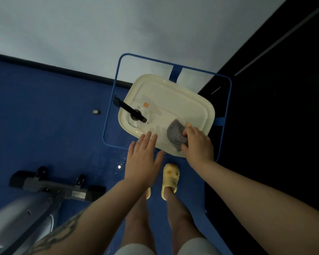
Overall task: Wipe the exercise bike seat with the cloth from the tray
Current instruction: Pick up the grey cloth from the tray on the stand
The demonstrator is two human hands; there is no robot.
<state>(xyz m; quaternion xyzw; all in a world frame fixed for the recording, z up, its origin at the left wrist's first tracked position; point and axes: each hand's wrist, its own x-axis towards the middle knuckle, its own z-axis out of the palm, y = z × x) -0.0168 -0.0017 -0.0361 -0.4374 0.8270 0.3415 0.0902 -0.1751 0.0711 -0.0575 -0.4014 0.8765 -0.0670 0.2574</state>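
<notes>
A cream tray (pixel 197 100) rests on a clear table with a blue rim (pixel 228 100). On the tray's near right part lies a crumpled grey cloth (pixel 175 132), and my right hand (pixel 198 144) is closed around its right side. My left hand (pixel 143 159) hovers flat with fingers spread at the tray's near edge, holding nothing. The exercise bike's grey base and frame (pixel 44 188) stand at the lower left; its seat is out of view.
A clear spray bottle with a black trigger head (pixel 134 115) lies on the tray's left side. The floor is blue carpet with a small white object (pixel 96 112) at left. A dark wall or door fills the right. My feet in yellow slippers (pixel 170 178) stand below the table.
</notes>
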